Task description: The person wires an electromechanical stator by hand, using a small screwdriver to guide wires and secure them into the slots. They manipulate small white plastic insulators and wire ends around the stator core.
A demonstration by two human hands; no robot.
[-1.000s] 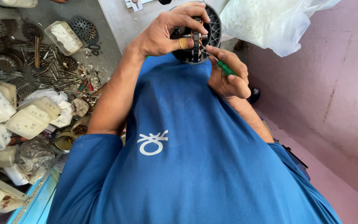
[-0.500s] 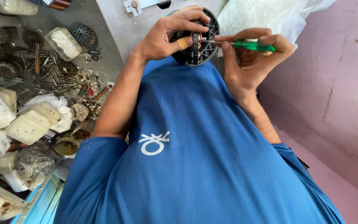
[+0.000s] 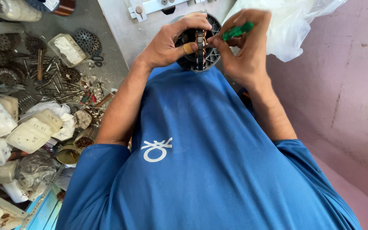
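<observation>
Both hands work on one part, close together at chest height. Left hand (image 3: 167, 42) is wrapped around the round dark slotted stator core with copper windings (image 3: 199, 44), thumb across its face and fingers over the top rim, firmly closed on it. Right hand (image 3: 243, 47) is pinched shut on the thin green-handled tool (image 3: 237, 31), whose tip end points into the core's upper right edge; I cannot tell exactly which slot it meets, the fingers cover it.

Head view only, places relative to the core:
- Just behind it: grey metal bench plate with white bracket (image 3: 150, 8).
- Right of it, touching the right hand's back: crumpled clear plastic bag (image 3: 294, 21).
- Well left and below: grey floor litter of dark round toothed laminations (image 3: 86, 40), loose metal rods and screws (image 3: 52, 81), white paper-labelled packets (image 3: 33, 132).
- Directly below: person's blue shirt (image 3: 201, 162), which hides the lower rim.

Judgement: the step looks like seating or tucking a winding into a slot with the tool tip while the left hand steadies the core. The next move calls for a steady grip, small controlled tip pressure along the slot, and keeping the tip off the wire enamel.
</observation>
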